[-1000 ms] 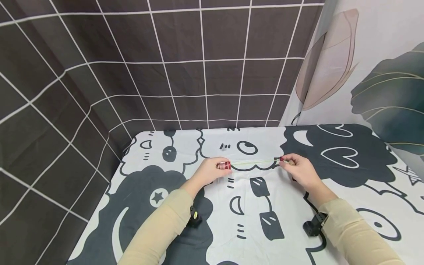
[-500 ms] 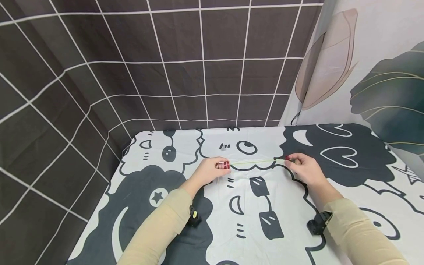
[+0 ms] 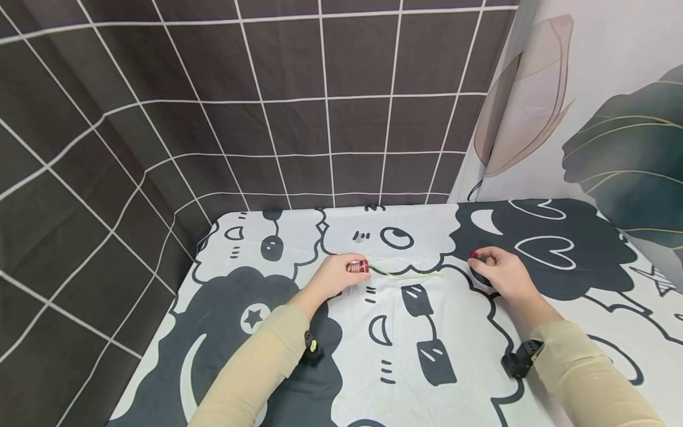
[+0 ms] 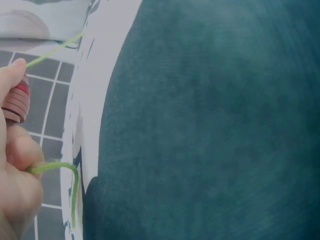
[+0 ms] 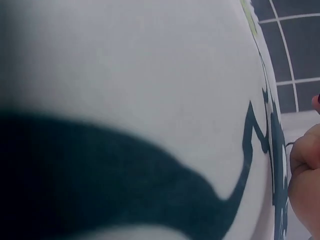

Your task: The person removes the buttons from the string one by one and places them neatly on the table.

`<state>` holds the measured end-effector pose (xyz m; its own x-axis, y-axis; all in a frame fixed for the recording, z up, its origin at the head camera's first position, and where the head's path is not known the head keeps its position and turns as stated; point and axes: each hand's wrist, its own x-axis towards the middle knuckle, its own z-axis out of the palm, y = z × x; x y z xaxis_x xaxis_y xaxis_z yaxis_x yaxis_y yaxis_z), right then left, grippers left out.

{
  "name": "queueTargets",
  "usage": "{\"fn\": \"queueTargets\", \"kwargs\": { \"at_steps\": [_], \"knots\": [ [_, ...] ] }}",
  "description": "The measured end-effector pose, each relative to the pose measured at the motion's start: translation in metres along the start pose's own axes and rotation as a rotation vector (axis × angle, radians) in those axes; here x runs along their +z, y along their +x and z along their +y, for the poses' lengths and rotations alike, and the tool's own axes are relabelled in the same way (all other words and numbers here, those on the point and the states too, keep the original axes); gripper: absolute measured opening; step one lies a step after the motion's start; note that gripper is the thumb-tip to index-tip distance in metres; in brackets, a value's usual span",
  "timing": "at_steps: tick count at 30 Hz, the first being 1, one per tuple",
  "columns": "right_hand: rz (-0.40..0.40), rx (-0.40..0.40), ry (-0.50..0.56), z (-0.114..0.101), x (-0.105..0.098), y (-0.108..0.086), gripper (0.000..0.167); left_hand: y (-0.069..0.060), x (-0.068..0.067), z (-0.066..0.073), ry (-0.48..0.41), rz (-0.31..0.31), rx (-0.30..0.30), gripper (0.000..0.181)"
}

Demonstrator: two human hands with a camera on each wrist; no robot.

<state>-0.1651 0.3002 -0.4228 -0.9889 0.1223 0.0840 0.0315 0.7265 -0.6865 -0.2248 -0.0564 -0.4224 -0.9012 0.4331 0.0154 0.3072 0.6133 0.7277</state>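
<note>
My left hand point(image 3: 340, 276) grips a stack of red and pinkish ring-shaped beads point(image 3: 358, 267), threaded on a yellow-green string point(image 3: 405, 275). From the stack the string runs slack to the right over the cloth, its end loose. In the left wrist view the ribbed beads point(image 4: 18, 102) sit between thumb and fingers, and a tail of the string point(image 4: 75, 195) hangs out below the hand. Further right, my right hand point(image 3: 501, 273) pinches a small red bead point(image 3: 473, 254), apart from the string. The right wrist view shows only part of that hand point(image 5: 306, 175) at its edge.
Beneath both hands lies a white and dark grey cartoon-print cloth point(image 3: 363, 356). A dark curtain with white grid lines point(image 3: 299, 124) stands behind and to the left. At the right hangs a leaf-print curtain point(image 3: 597, 59).
My right hand has moved right with the red bead, which has come off the string. The string, taut between the hands before, now lies slack. The left hand has stayed nearly still.
</note>
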Motion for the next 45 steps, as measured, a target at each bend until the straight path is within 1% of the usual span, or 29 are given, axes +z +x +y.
{"fn": "queueTargets", "kwargs": {
  "at_steps": [12,15,17,21,24,27,37,45],
  "knots": [
    [0.035,-0.028,-0.101,0.011,-0.005,0.002,0.048,-0.001,-0.001,0.000,-0.011,-0.005,-0.011,0.041],
    [0.024,-0.030,-0.126,0.012,-0.005,0.002,0.046,-0.001,0.000,-0.001,-0.016,-0.004,-0.015,0.041],
    [0.012,-0.027,-0.163,0.013,-0.005,0.003,0.045,0.000,0.000,-0.001,-0.016,-0.005,-0.015,0.041],
    [-0.025,0.001,-0.235,0.015,-0.005,0.004,0.046,0.000,-0.001,-0.002,-0.018,-0.003,-0.011,0.042],
    [-0.057,0.031,-0.261,0.016,-0.004,0.005,0.047,0.000,-0.001,-0.002,-0.024,-0.004,-0.007,0.042],
    [-0.078,0.042,-0.271,0.016,-0.004,0.005,0.048,0.000,0.000,-0.002,-0.030,-0.006,-0.009,0.041],
    [-0.104,0.043,-0.289,0.016,-0.005,0.005,0.050,-0.001,0.000,-0.002,-0.038,0.004,-0.027,0.042],
    [-0.125,0.060,-0.295,0.015,-0.006,0.006,0.051,0.000,0.001,-0.004,-0.016,0.021,-0.029,0.043]
  ]
}}
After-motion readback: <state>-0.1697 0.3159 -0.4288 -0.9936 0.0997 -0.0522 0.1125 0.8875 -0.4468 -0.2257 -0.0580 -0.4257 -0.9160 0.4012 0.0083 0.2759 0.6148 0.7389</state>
